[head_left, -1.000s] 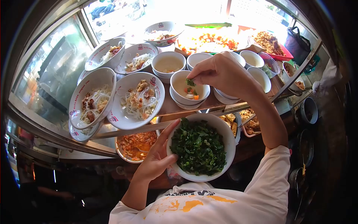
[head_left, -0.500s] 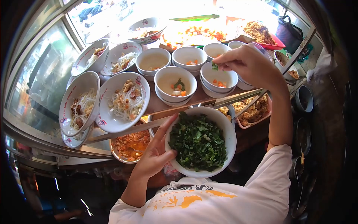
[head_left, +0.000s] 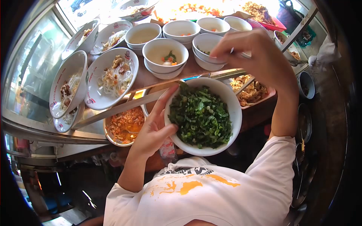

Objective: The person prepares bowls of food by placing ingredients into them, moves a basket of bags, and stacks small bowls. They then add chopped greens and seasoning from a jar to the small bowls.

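My left hand (head_left: 151,132) grips the side of a white bowl (head_left: 234,109), thumb over the rim and fingers along the outside. Chopped green leaves (head_left: 200,115) fill much of that bowl. My right hand (head_left: 258,54) hangs over the row of small bowls, fingers bent and blurred; whether anything is between them does not show. Just below its fingertips is a stacked small white bowl (head_left: 205,64) with some green inside. Left of it, another small bowl (head_left: 165,67) holds broth, orange and white cubes and a green leaf.
Larger printed bowls with noodles (head_left: 113,77) stand to the left, some tilted. Below the metal rail is a pot of red-orange sauce (head_left: 124,126) with a spoon. A pink tray of yellowish food (head_left: 247,90) lies right. Diced orange food is at the back.
The view has shifted, so the counter sits higher in the picture. Green leaf pinched in my right fingers no longer shows; green now appears in the bowl beneath. My left hand still holds its bowl.
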The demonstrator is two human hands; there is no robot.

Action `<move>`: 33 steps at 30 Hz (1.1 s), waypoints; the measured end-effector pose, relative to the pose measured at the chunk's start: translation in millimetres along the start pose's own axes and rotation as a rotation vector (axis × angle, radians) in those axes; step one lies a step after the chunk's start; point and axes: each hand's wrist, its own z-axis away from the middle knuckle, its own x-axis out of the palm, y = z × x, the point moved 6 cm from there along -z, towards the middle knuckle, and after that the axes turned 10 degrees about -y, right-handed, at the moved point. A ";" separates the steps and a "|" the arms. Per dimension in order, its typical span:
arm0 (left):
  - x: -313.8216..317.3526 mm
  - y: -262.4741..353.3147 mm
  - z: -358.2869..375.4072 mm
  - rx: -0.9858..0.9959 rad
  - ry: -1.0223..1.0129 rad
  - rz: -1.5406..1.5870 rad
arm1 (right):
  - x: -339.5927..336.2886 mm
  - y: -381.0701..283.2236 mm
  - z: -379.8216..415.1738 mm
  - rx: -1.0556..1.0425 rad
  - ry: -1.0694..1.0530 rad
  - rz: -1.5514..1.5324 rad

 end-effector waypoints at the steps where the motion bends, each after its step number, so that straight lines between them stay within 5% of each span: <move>1: 1.4 -0.5 0.0 -0.004 -0.003 0.015 | 10.8 -11.3 4.4 0.003 -0.114 -0.082; 7: 9.8 -0.3 -4.0 0.016 -0.040 0.042 | 52.2 -24.5 21.1 -0.002 -0.125 -0.199; 16: 21.0 -5.2 -16.9 0.043 -0.091 -0.013 | 7.6 11.6 49.3 0.171 -0.079 -0.631; 23: 30.0 -13.2 -30.5 0.014 -0.133 -0.018 | -59.0 87.3 64.1 0.289 0.286 -0.409; 27: 33.2 -18.1 -35.5 0.008 -0.153 -0.002 | -39.0 107.3 57.4 0.388 0.098 -0.084; 29: 35.3 -21.2 -37.7 0.016 -0.182 -0.001 | -25.9 116.2 54.7 0.338 0.168 -0.001; 33: 37.0 -22.9 -41.7 0.030 -0.150 0.005 | -14.9 124.6 50.6 0.429 0.158 -0.067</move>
